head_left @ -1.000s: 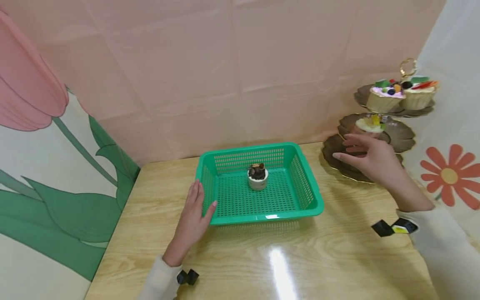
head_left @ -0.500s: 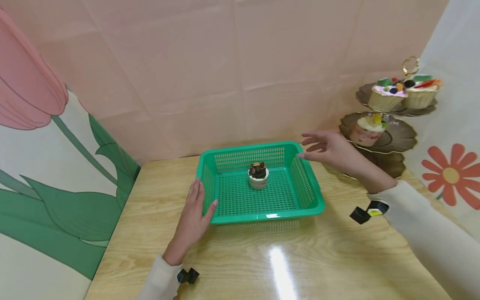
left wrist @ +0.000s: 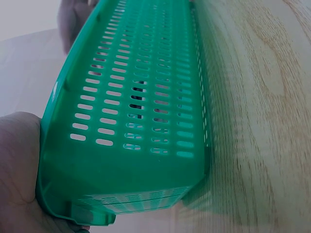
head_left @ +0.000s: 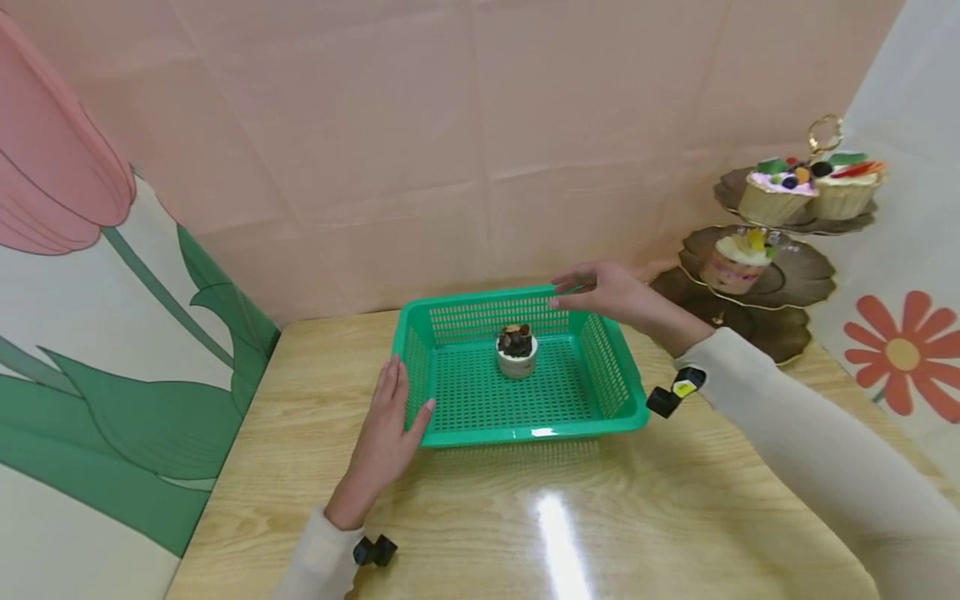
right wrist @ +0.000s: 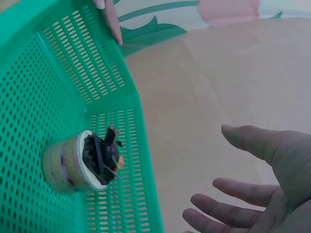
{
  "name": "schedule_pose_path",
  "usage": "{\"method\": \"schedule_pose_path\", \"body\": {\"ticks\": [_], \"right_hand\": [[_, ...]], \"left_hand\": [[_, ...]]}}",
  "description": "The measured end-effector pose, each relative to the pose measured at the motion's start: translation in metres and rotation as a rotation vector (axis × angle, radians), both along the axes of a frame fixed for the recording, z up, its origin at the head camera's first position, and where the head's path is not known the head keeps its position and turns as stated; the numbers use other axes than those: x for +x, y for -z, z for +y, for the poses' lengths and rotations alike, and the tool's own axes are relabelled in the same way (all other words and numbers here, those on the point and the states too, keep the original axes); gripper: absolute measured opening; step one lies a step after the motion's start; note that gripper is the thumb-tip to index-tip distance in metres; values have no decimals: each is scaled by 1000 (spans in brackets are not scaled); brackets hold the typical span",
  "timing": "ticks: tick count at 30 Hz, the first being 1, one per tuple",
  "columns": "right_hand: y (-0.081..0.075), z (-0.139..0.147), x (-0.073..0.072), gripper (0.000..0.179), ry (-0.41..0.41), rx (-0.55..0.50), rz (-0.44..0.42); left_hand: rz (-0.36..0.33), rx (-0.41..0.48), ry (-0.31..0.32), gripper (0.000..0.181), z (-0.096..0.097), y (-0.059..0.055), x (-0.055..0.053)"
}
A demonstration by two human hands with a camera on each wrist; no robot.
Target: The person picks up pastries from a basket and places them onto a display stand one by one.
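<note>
A green plastic basket (head_left: 517, 437) stands on the wooden table, with a small dessert cup (head_left: 516, 365) upright inside, topped with dark chocolate-like pieces. My left hand (head_left: 384, 437) rests against the basket's left rim, its fingers straight. In the left wrist view, that hand (left wrist: 18, 170) touches the rim. Over the basket's back right corner hovers my right hand (head_left: 607, 298), holding nothing. Spread, slightly bent fingers of the right hand (right wrist: 257, 184) show in the right wrist view, apart from the basket and the dessert cup (right wrist: 73, 162).
A tiered brown stand (head_left: 795, 275) is at the right. Its top tier bears two cupcakes, one with purple cream (head_left: 776, 198) and one with red slices (head_left: 847, 192). A fruit-topped dessert cup (head_left: 735, 265) sits on the middle tier. A pink cloth wall (head_left: 375, 167) rises behind the table.
My right hand has moved left from beside the stand's fruit-topped cup to over the basket's back right corner, without the cup. The left hand and basket have stayed in place.
</note>
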State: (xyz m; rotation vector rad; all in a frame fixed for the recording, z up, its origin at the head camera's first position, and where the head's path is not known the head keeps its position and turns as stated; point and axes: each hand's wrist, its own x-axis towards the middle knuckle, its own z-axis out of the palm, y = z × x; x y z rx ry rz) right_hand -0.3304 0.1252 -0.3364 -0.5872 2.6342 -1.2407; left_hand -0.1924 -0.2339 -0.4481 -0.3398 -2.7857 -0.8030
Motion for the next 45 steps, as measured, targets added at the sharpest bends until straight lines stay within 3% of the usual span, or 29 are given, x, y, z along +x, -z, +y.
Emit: {"method": "schedule_pose_path", "body": {"ticks": [6, 10, 26, 33, 39, 45], "right_hand": [[17, -16, -17, 67, -109, -86, -123], [30, -23, -27, 68, -137, -142, -199], [68, -30, -52, 66, -182, -220, -303], [75, -29, -57, 82, -236, -271, -386], [80, -28, -59, 71, -271, -207, -378], [85, -31, -59, 86, -296, -98, -332]], "left_hand": [[-5, 7, 5, 79, 1, 0, 0], [-8, 14, 6, 80, 1, 0, 0], [-12, 8, 8, 81, 2, 1, -1], [-6, 8, 3, 82, 2, 0, 0], [-11, 15, -3, 81, 0, 1, 0], [-1, 9, -6, 79, -1, 0, -1]]}}
